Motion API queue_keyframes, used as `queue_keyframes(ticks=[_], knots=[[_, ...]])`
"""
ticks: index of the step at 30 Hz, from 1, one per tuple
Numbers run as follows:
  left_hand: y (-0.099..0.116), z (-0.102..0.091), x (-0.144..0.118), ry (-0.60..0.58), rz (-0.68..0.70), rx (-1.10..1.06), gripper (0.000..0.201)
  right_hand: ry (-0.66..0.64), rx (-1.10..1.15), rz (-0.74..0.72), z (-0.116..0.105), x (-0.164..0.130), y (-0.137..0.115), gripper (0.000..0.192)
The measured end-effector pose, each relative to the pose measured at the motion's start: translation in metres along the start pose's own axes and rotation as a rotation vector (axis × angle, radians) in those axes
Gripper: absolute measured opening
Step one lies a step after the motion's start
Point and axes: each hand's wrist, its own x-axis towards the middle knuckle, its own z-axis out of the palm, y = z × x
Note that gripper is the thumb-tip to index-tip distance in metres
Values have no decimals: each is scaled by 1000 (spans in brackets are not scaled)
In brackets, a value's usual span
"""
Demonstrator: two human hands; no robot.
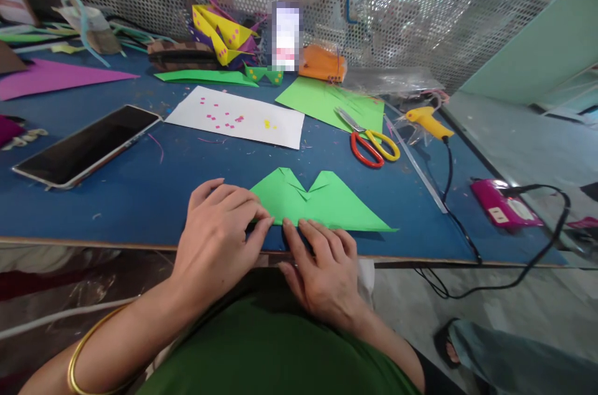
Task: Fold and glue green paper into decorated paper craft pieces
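Note:
A folded sheet of green paper (322, 205) lies near the table's front edge, with two blunt peaks and a notch between them along its top. My left hand (219, 230) covers its left end, thumb and index finger pinched together at the lower edge. Stretched fingers of my right hand (327, 270) rest on the same lower edge, right of the left thumb, with the thumb apart below. The paper's left corner is hidden under my left hand.
Scissors (369, 141) lie partly on light-green paper (336, 102). White paper (233, 118) carries small pink and yellow pieces. A phone (88, 146) lies left. A yellow glue gun (430, 122) and pink power socket (504, 203) with cables are right. Folded yellow paper (222, 33) stands behind.

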Motion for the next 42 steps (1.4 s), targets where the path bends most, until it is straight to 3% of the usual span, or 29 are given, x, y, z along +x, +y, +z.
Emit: queue_keyframes(ticks=[17,23,30,34,37,38,40,42], knots=[[8,-1,-3,-9,16,66,20,-60,78,-72,-4,14,-5,45],[9,5,3,12,-8,71,20,-158,87,-142,-17,40,15,28],[12,7,20,36,-13,105,18,-173,-119,-406,-11,72,47,16],[44,-3,56,247,-13,21,26,-271,-109,-387,0,82,60,22],[83,-6,111,315,-43,-344,26,-311,-56,-306,7,84,64,34],[96,-5,134,269,-62,-566,23,-312,-51,-285,7,84,64,37],[117,0,180,21,-139,-966,26,-308,-61,-264,7,83,62,38],[127,9,220,-176,-208,-1028,34,-308,-71,-256,4,81,57,33]])
